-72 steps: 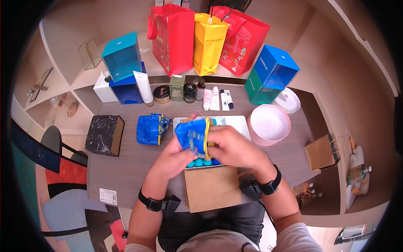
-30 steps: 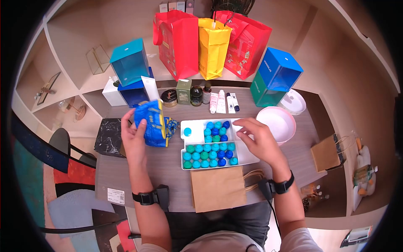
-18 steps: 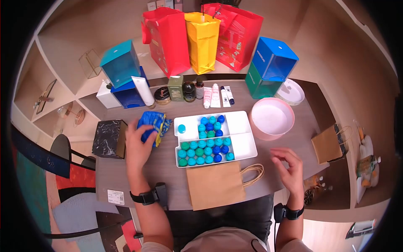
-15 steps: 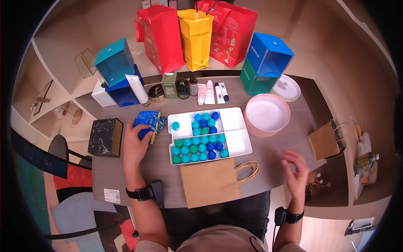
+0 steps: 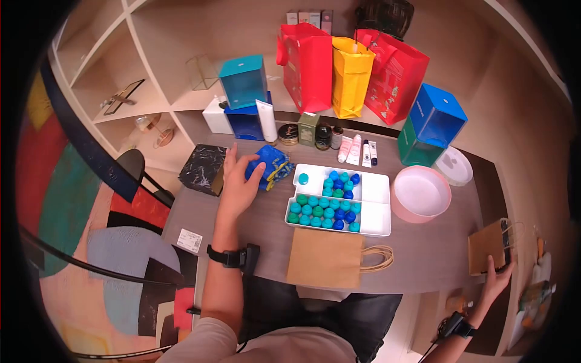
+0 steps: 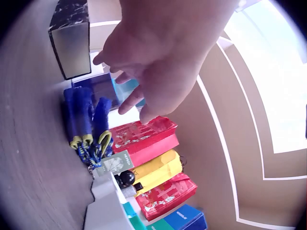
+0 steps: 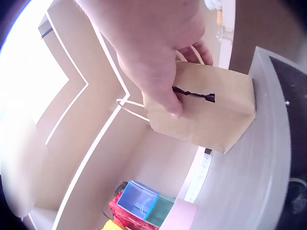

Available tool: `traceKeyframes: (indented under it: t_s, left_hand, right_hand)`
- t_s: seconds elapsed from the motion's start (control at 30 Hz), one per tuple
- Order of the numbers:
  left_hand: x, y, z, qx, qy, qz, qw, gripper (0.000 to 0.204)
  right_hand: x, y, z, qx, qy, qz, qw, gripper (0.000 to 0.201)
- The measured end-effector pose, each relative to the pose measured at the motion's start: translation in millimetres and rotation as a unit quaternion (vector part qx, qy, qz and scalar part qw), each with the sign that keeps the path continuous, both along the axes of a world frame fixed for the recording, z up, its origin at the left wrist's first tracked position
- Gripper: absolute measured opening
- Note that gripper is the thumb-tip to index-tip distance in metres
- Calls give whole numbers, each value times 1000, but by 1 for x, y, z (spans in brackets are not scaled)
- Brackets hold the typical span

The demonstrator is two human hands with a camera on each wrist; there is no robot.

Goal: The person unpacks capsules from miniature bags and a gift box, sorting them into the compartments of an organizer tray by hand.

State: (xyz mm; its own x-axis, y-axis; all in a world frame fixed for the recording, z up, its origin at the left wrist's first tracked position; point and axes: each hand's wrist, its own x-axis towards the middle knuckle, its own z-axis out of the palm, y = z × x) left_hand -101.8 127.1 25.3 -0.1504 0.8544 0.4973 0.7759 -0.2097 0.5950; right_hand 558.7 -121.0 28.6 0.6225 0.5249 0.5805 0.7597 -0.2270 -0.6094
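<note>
My left hand (image 5: 241, 181) hovers beside blue pouches (image 5: 270, 162) with yellow edging, its fingers loosely spread and holding nothing. In the left wrist view the pouches (image 6: 81, 115) lie together on the tabletop, apart from the hand (image 6: 156, 62). Far to the right, my right hand (image 5: 497, 279) grips a small brown paper bag (image 5: 483, 245) at the table edge. The right wrist view shows the thumb on the near face of this bag (image 7: 211, 120) by a dark slot, with fingers reaching over the top among the handles. Part of those fingers is hidden.
A white divided tray (image 5: 378, 187) holds several teal, green and blue capsules. In front lies a flat brown paper bag (image 5: 324, 257). Around them stand a pink round box (image 5: 420, 212), a black marbled box (image 5: 203, 169), cosmetics, stacked blue and green boxes, and red and yellow bags.
Both hands held a blue pouch over the tray; the left hand carried it left, laid it by the other pouch and let go. My right hand moved far right and took hold of the paper bag.
</note>
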Motion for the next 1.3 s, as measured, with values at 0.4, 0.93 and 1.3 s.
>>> traceKeyframes:
  t_s: [0.4,0.93,1.3]
  left_hand:
    - [108,-126,43,-112,-493,-528,683,99]
    - [74,-157,36,-19,-607,-243,756,77]
    - [59,-136,51,-4,-631,-192,751,68]
  right_hand:
    - [-273,50,72,239,335,266,872,77]
    - [-363,97,87,-17,113,630,768,66]
    - [-287,65,66,231,427,382,786,70]
